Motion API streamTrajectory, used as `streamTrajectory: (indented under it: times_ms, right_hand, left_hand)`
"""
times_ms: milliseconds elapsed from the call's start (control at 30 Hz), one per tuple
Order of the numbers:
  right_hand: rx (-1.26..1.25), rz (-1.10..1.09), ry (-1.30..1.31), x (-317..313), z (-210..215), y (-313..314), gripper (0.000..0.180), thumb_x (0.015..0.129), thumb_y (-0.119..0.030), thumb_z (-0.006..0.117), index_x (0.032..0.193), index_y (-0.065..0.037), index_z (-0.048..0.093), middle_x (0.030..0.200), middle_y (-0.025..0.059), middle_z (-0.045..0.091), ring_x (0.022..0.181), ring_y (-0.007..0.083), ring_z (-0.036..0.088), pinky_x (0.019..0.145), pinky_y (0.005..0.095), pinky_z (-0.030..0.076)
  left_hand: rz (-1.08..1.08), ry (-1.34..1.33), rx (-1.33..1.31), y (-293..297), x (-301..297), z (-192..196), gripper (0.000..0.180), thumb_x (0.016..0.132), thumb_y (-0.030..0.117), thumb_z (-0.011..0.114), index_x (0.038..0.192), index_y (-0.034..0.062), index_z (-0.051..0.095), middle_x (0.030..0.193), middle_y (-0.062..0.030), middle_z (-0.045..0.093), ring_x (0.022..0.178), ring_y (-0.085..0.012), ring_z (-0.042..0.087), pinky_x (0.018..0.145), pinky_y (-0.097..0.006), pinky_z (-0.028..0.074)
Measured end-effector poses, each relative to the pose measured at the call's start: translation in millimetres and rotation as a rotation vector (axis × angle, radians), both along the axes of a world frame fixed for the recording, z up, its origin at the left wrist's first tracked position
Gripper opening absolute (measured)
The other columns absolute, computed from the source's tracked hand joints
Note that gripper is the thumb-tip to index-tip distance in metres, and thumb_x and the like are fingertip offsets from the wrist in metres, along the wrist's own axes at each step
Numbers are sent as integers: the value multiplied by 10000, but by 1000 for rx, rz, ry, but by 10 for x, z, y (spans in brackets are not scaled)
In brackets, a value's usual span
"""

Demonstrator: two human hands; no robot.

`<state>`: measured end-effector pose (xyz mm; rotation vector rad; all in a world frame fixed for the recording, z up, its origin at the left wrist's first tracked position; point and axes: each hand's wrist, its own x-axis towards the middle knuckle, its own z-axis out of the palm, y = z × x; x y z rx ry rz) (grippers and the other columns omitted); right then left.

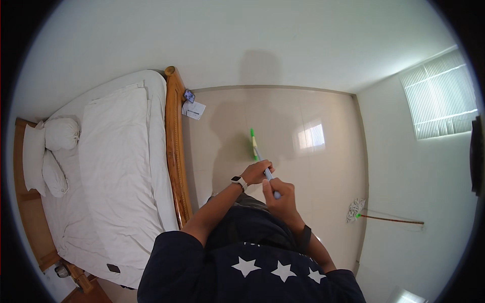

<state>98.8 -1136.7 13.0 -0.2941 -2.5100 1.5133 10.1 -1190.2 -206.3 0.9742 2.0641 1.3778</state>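
Daylight from blinds; floor glare patch; fisheye edges bent.

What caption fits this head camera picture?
Both hands, left hand and right hand, grasp a pale-blue-handled green broom beside a white bed.

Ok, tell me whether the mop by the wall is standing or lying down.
Lying down: the mop lies flat on the floor along the right wall.

1. A long pale blue broom handle ends in a bright green and yellow head.
2. The dark navy shirt carries white stars.
3. White bedding covers an orange-brown wooden bed frame.
4. The glossy tiled floor is beige.
5. A white string mop has a reddish-brown stick.
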Motion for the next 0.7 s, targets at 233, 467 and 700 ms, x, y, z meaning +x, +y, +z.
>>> streamTrajectory:
  times_ms: [233, 467, 700]
  right_hand:
    - [-203, 2, -112, -232, 26, 288, 424, 1006, -147, 526, 606, -13, 478, 546, -53, 403, 531, 33, 327, 484, 268, 234]
    - [-452, 81, -39, -527, -770, 198, 401, 1003, -117, 523, 621, 5, 516, 578, -20, 462, 545, 44, 380, 505, 248, 268]
    - [-454, -5, -169, -791, -1381, -96, 384, 981, -133, 578, 636, 35, 577, 544, -28, 448, 533, 42, 378, 488, 256, 270]
  left_hand:
    - [169, 2, -14, -360, -220, 196, 99, 871, 153, 599, 869, 55, 585, 888, -127, 636, 859, -357, 631, 713, -441, 493]
    - [290, 82, -307, -913, -469, -130, 89, 811, 105, 619, 892, 78, 594, 905, -116, 630, 861, -356, 639, 728, -469, 512]
    - [357, -31, -344, -1127, -649, -954, 126, 774, 52, 642, 875, 73, 570, 896, -143, 592, 859, -381, 583, 726, -461, 473]
